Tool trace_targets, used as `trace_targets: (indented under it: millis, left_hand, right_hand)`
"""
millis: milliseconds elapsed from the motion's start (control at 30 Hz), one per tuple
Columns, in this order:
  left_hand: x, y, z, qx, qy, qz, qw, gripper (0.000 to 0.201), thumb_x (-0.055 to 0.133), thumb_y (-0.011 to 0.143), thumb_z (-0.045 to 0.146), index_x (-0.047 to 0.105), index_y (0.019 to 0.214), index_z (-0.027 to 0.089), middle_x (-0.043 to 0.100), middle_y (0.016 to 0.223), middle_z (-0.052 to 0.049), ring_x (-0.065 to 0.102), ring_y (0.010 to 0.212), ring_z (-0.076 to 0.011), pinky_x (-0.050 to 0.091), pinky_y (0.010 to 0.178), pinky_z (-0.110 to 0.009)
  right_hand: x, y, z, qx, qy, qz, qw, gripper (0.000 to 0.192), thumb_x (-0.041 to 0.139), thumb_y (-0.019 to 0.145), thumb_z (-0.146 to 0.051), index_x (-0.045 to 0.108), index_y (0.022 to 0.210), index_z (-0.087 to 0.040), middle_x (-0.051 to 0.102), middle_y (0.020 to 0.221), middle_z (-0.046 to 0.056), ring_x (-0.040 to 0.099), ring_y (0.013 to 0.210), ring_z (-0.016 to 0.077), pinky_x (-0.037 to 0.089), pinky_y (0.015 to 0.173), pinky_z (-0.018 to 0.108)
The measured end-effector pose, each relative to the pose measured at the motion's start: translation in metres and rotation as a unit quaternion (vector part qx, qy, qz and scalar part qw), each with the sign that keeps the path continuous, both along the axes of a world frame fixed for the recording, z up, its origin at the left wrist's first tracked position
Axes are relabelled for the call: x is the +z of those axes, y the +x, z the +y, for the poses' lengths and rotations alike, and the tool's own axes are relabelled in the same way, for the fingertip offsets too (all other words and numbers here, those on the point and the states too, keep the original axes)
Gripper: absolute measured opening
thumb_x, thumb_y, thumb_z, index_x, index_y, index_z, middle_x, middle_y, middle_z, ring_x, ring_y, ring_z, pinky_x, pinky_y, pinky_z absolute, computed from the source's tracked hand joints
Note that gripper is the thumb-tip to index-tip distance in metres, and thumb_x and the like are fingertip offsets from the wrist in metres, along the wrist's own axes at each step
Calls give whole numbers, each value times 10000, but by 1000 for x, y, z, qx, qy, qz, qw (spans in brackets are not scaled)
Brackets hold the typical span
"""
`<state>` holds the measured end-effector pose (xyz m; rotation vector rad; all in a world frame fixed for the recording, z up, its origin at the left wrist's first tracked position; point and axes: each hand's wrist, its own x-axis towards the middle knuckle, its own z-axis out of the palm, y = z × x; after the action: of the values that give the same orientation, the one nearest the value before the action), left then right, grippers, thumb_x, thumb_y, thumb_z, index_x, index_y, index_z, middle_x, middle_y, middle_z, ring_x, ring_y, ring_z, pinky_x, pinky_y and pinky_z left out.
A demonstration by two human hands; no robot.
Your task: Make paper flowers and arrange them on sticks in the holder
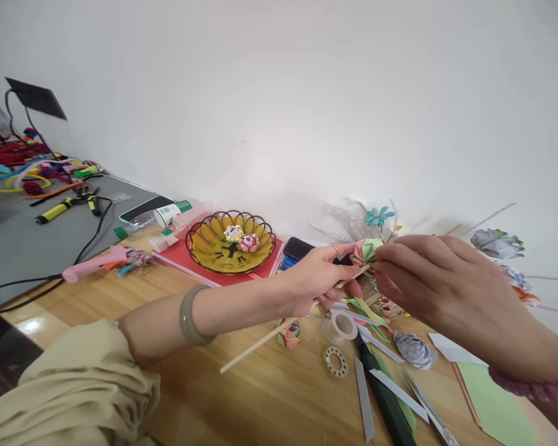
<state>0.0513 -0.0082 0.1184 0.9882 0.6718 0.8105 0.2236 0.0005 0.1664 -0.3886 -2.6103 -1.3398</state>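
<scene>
Left hand [318, 279] closed around a thin wooden stick [270, 337], which slants down and back under the left wrist. Right hand [428, 279] pinches the pink-and-green paper flower [366, 250] at the stick's top end, fingertips closed on it. Flower sits between the two hands, raised above the wooden table [260, 396]. Below the hands: tape roll [343, 325], wire spool [337, 362], grey paper rose [415, 349], paper strips. Beyond the left forearm: yellow wire basket [214, 248] with two small paper flowers inside, pink glue gun [95, 263] further left.
</scene>
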Motion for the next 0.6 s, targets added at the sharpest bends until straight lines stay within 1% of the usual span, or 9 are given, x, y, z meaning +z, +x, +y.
trace_targets:
  millis: [133, 267, 367, 600]
  left_hand:
    - [-1, -1, 0, 3, -2, -3, 1000, 397, 474, 827, 201, 467, 1220, 255, 472, 575, 49, 212, 333, 10, 117, 379, -147]
    - [-1, -1, -1, 3, -3, 1, 1000, 393, 463, 831, 202, 461, 1220, 257, 481, 591, 45, 215, 336, 15, 119, 380, -138]
    - [-2, -1, -1, 4, -3, -1, 1000, 403, 476, 826, 215, 454, 1226, 252, 490, 600, 42, 218, 336, 17, 123, 378, -136]
    - [-2, 1, 0, 9, -6, 2, 1000, 393, 469, 830, 209, 457, 1220, 256, 486, 586, 46, 217, 333, 14, 122, 376, -137]
  right_hand:
    - [-2, -1, 3, 0, -2, -9, 1000, 257, 425, 877, -127, 610, 703, -169, 636, 801, 63, 530, 771, 235, 355, 602, 349]
    - [-6, 1, 4, -2, -8, 28, 1000, 200, 435, 875, -161, 616, 789, -171, 629, 844, 75, 523, 783, 233, 352, 613, 355]
    - [-7, 1, 3, 7, 2, 38, 999, 180, 440, 872, -159, 616, 836, -153, 624, 867, 92, 519, 805, 238, 351, 608, 353]
    - [-4, 0, 2, 3, 40, 6, 999, 172, 498, 848, -159, 592, 707, -187, 622, 776, 55, 496, 732, 228, 314, 563, 345]
